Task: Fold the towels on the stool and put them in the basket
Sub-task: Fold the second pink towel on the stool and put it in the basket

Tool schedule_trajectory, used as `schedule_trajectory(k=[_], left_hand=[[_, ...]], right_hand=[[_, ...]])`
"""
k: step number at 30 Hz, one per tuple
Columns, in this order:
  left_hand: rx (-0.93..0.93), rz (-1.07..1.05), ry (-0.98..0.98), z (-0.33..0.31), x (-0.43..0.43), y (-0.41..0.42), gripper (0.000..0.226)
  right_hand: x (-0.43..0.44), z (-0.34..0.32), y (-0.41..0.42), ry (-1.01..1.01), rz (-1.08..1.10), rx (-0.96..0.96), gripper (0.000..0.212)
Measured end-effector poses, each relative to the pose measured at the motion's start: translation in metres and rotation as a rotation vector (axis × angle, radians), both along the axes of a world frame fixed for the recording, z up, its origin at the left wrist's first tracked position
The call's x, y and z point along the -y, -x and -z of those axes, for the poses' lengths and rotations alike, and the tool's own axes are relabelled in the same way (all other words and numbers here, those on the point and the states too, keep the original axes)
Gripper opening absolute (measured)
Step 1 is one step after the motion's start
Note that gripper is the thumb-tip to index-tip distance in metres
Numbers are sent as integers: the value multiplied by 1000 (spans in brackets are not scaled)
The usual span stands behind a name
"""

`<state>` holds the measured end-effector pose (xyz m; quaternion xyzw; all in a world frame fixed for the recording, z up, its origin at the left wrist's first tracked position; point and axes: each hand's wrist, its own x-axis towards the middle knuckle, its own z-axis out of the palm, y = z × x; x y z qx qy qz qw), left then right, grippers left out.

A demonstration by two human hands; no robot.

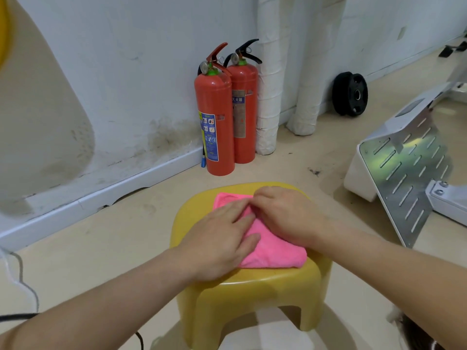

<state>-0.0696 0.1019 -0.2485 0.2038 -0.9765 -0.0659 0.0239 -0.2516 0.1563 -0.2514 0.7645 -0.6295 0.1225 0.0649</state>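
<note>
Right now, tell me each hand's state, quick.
Left hand: open, fingers flat on the pink towel.
Right hand: on the towel, fingers bent; a grip cannot be told.

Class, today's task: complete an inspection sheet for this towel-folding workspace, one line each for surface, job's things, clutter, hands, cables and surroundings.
Surface: yellow plastic stool standing on a beige floor.
Job's things: one pink towel, folded, lying on the stool seat; no basket seen.
Clutter: nothing seen on the stool besides the towel.
Hands: left hand flat on the towel, fingers straight; right hand on the towel, fingers bent, grip unclear.
Cables: white cable and black cable on the floor at left.
Surroundings: two red fire extinguishers against the white wall, wrapped pipes, black weight plate, slotted metal plate at right.
</note>
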Motion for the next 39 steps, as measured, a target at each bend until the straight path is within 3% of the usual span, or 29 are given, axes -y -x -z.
schedule_trajectory(k=[3, 7, 9, 11, 14, 16, 18, 21, 23, 27, 30, 33, 36, 39], left_hand=[[191, -32, -77, 4, 2, -8, 66], [164, -43, -43, -4, 2, -9, 59], [58, 69, 133, -11, -4, -11, 48], [-45, 231, 179, -11, -9, -16, 34], [-31, 223, 91, 0, -15, -31, 47], [-19, 185, 103, 5, -14, -34, 52], [24, 151, 7, -2, -12, -28, 56], [100, 71, 13, -11, -9, -17, 73], [38, 14, 45, -8, -10, -13, 64], [-88, 68, 137, -2, -7, -16, 43], [-10, 76, 143, -13, -8, -16, 38], [72, 67, 88, -29, -7, -15, 29], [70, 19, -160, -44, -4, -16, 8], [-63, -197, -602, -47, 6, -23, 8]], right_hand=[[-8, 3, 15, -206, 107, 180, 46], [-13, -1, 14, -435, 218, 21, 64], [-14, 2, 11, -370, 298, 43, 60], [-20, 3, 10, -167, 352, -2, 52], [-28, -7, 12, 91, 238, -77, 34], [-35, -24, 10, 25, 129, 35, 33], [-45, -37, 1, -197, 93, 47, 50], [-62, -43, -22, -453, 100, -169, 90], [-70, -34, -35, -522, 153, -221, 100], [-73, -10, -39, -263, 167, -183, 67], [-73, -6, -30, -91, 67, -150, 35], [-74, -25, -32, -181, 22, -166, 15], [-68, -45, -27, -344, 18, -63, 16], [-57, -54, -15, -425, 59, 205, 20]])
